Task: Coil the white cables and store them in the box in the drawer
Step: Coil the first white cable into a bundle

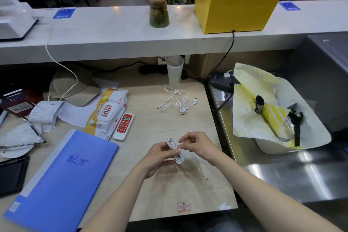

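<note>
Both hands work above the front middle of the light wooden desk (pixel 150 122). The left hand (pixel 160 158) grips a coiled white cable (pixel 176 151) at its waist, thumb pressed across the bundle so the loops stand out above and below the fingers. The right hand (pixel 195 144), just beside it and touching the coil, pinches something thin and white at the bundle's upper side between thumb and forefinger; whether that is the cable's free end or a tie cannot be told. A thin white twist tie (pixel 208 180) lies loose on the desk just below the right forearm. Farther back, well apart from the hands, a second white cable (pixel 178 100) sprawls uncoiled on the desk near a white paper cup (pixel 174 73). To the left of the hands lie a red-and-white remote control (pixel 124 126), a pack of wet wipes (pixel 107 111) and a blue folder (pixel 62 179). The drawer and its box are out of view.
</note>
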Tool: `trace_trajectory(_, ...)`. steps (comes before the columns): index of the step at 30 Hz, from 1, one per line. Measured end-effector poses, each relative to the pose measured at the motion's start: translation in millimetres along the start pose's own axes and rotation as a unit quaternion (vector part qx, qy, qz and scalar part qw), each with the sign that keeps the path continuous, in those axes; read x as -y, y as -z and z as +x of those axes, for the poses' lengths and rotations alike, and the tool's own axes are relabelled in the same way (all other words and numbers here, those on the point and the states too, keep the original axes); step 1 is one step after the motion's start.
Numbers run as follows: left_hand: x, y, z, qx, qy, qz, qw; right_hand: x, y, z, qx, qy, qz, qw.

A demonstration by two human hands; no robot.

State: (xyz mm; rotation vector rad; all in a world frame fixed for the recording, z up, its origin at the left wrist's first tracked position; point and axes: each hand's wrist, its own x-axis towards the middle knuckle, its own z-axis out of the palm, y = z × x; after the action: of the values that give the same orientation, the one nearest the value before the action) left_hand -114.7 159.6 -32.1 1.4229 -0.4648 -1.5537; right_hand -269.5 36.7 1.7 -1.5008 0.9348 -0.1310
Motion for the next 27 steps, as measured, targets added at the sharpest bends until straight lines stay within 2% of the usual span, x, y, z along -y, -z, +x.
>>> trace_trajectory(14, 1, 0, -1, -0.028, -0.027, 0.051, 0.998, -1, -2, 3, 0.007, -0.02, -0.048, 0.999)
trace_trajectory(20, -2, -5, -1, -0.045, -0.016, 0.046, 0.998, -1, -4, 0, -0.007, 0.047, -0.111, 0.993)
trace_trajectory(23, -3, -9, 0, -0.066, 0.0, 0.051, 0.997, 2, -7, -3, -0.017, 0.117, -0.212, 0.97)
trace_trajectory(27, -6, -12, 4, -0.102, 0.029, 0.06, 0.992, 1, -11, -4, -0.016, 0.236, -0.386, 0.892)
